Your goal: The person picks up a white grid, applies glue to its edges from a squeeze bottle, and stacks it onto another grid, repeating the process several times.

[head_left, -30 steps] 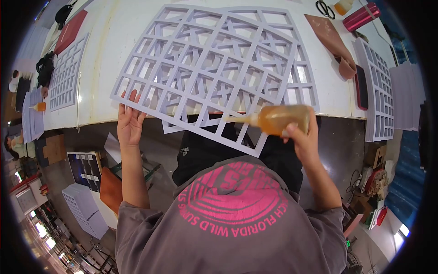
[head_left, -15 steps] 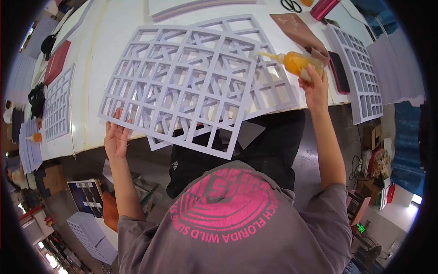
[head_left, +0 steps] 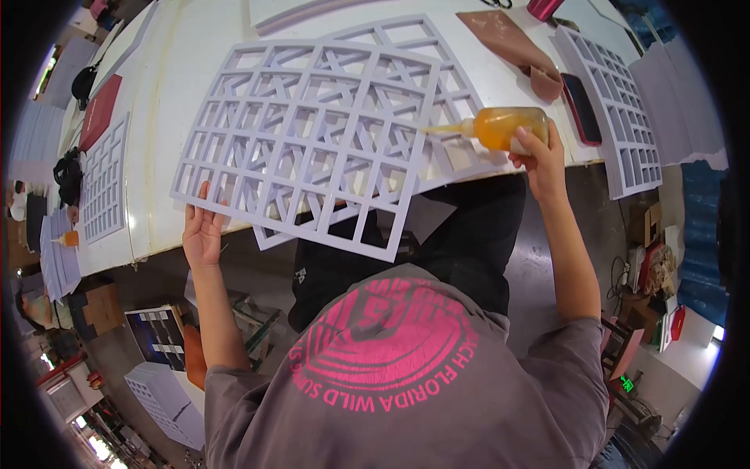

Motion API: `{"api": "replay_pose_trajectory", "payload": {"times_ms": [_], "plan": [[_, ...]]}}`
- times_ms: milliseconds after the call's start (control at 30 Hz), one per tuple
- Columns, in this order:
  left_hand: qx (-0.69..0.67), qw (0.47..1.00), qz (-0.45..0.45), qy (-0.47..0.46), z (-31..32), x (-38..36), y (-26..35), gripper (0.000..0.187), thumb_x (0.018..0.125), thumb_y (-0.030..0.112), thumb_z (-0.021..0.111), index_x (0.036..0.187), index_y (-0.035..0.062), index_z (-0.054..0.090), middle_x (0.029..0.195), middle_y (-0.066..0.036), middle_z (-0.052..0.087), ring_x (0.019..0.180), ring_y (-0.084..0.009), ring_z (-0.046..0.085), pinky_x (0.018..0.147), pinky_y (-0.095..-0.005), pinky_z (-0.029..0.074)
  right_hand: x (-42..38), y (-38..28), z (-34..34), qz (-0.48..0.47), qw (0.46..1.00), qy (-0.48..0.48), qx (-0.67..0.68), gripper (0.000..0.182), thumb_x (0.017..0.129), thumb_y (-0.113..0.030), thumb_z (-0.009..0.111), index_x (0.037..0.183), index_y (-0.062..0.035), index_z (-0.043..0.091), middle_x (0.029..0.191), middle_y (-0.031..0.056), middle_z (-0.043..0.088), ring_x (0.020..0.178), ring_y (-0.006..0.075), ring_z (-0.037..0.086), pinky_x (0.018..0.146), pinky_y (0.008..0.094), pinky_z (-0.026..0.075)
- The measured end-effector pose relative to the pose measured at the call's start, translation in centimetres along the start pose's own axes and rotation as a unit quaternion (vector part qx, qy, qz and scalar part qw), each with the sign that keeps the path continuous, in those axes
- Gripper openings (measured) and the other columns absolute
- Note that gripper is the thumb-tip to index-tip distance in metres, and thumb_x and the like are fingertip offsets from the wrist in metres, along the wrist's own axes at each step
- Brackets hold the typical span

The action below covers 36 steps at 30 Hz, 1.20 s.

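My right hand [head_left: 541, 160] is closed round a clear squeeze bottle [head_left: 500, 129] of orange-yellow liquid. The bottle lies nearly level, its long thin nozzle pointing left, with the tip over the right edge of a white lattice panel [head_left: 319, 160]. At that panel's lower left corner, my left hand [head_left: 205, 234] holds the edge, its fingers partly hidden by the bars. Beneath this panel lies a second white lattice panel [head_left: 461, 99], turned at an angle and sticking out on the right. The front corner of the top panel overhangs the table edge above my lap.
On the white table [head_left: 176, 78], a brown cloth [head_left: 504, 47] and a dark phone [head_left: 580, 109] lie to the right, beside stacked lattice panels [head_left: 613, 109]. At left are a red box [head_left: 100, 112] and more lattice panels [head_left: 105, 184]. Another orange bottle [head_left: 69, 238] stands far left.
The bottle has come down and left, from tilted to nearly level, its nozzle tip now further down the panel's right edge. My left hand keeps its place at the corner.
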<state>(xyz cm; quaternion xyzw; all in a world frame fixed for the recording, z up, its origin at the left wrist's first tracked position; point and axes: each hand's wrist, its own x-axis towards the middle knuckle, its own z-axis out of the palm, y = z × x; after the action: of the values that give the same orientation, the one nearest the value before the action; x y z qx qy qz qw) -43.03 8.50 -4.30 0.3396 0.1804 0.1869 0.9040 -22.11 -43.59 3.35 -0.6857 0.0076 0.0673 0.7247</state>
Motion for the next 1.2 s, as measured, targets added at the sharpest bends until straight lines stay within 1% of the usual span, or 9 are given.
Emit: {"api": "replay_pose_trajectory", "payload": {"times_ms": [300,500,633,767,867,1000,1067,1133,1200], "plan": [[0.015,1.000,0.000,-0.023,-0.4,0.3,0.1,0.049,0.091,-0.003,0.036,0.138,0.0023,0.022,0.142,-0.021,0.027,0.129,-0.0325,0.034,0.106,-0.0515,0.033,-11.4,1.3,1.5,0.123,0.988,-0.086,0.040,0.048,0.074,-0.016,0.070,0.113,-0.0030,0.044,0.085,0.0073,0.059,0.058,0.0114,0.057,0.045,0.0200,0.043],[0.000,0.998,-0.010,-0.064,-1.5,0.7,0.5,0.051,0.091,-0.004,0.038,0.138,0.0074,0.024,0.145,-0.016,0.024,0.130,-0.0297,0.033,0.106,-0.0474,0.033,-10.2,3.4,-1.1,0.282,0.932,-0.145,0.176,0.043,0.079,-0.029,0.065,0.111,-0.0046,0.048,0.085,0.0093,0.059,0.054,0.0154,0.056,0.044,0.0237,0.044],[-0.055,0.988,0.024,-0.144,-1.6,0.2,1.0,0.057,0.088,-0.007,0.041,0.139,0.0141,0.027,0.147,-0.012,0.020,0.130,-0.0264,0.034,0.103,-0.0437,0.038,-4.5,2.1,-1.2,0.243,0.902,-0.039,0.354,0.037,0.087,-0.037,0.055,0.107,-0.0064,0.054,0.084,0.0069,0.060,0.058,0.0157,0.051,0.045,0.0212,0.038],[-0.065,0.974,0.070,-0.207,3.1,-0.7,2.3,0.055,0.085,-0.012,0.040,0.133,0.0142,0.041,0.150,-0.005,0.015,0.120,-0.0221,0.047,0.092,-0.0380,0.048,3.2,3.2,-3.3,0.128,0.879,-0.050,0.457,0.047,0.084,-0.035,0.060,0.116,-0.0027,0.048,0.101,0.0132,0.053,0.063,0.0140,0.045,0.050,0.0196,0.039],[-0.106,0.909,0.072,-0.396,7.6,1.6,3.4,0.064,0.087,-0.013,0.034,0.143,0.0146,0.020,0.150,-0.005,0.016,0.124,-0.0223,0.043,0.102,-0.0410,0.040,6.9,4.1,-3.9,0.092,0.785,-0.036,0.612,0.053,0.085,-0.035,0.059,0.120,0.0019,0.045,0.103,0.0173,0.052,0.064,0.0140,0.045,0.052,0.0197,0.040],[-0.188,0.936,0.118,-0.273,13.8,6.7,2.2,0.070,0.083,-0.015,0.042,0.143,0.0142,0.020,0.140,-0.013,0.035,0.120,-0.0243,0.045,0.103,-0.0414,0.039,8.2,5.4,-3.7,0.000,0.725,-0.019,0.688,0.055,0.085,-0.034,0.057,0.122,0.0042,0.043,0.107,0.0190,0.051,0.065,0.0141,0.045,0.054,0.0209,0.041],[-0.141,0.963,0.127,-0.193,15.7,11.6,0.2,0.047,0.083,-0.015,0.043,0.124,0.0074,0.045,0.143,-0.008,0.031,0.119,-0.0252,0.046,0.103,-0.0466,0.037,8.1,5.5,-3.6,-0.003,0.751,-0.036,0.659,0.051,0.085,-0.036,0.057,0.118,0.0013,0.046,0.103,0.0164,0.053,0.064,0.0153,0.047,0.054,0.0223,0.042],[-0.077,0.983,0.144,-0.086,18.8,15.7,-3.5,0.038,0.084,-0.015,0.043,0.117,0.0044,0.046,0.134,-0.014,0.040,0.116,-0.0278,0.047,0.102,-0.0480,0.038,8.2,5.8,-3.7,0.008,0.790,-0.019,0.612,0.046,0.085,-0.038,0.057,0.114,-0.0025,0.049,0.098,0.0140,0.055,0.064,0.0165,0.048,0.053,0.0236,0.043],[0.049,0.993,0.096,-0.051,20.1,19.7,-7.0,0.033,0.084,-0.014,0.044,0.111,0.0040,0.047,0.124,-0.015,0.046,0.111,-0.0282,0.050,0.100,-0.0483,0.041,8.1,5.4,-3.3,0.016,0.822,0.008,0.569,0.039,0.084,-0.038,0.058,0.107,-0.0064,0.052,0.090,0.0097,0.057,0.062,0.0171,0.049,0.052,0.0237,0.042]]}}
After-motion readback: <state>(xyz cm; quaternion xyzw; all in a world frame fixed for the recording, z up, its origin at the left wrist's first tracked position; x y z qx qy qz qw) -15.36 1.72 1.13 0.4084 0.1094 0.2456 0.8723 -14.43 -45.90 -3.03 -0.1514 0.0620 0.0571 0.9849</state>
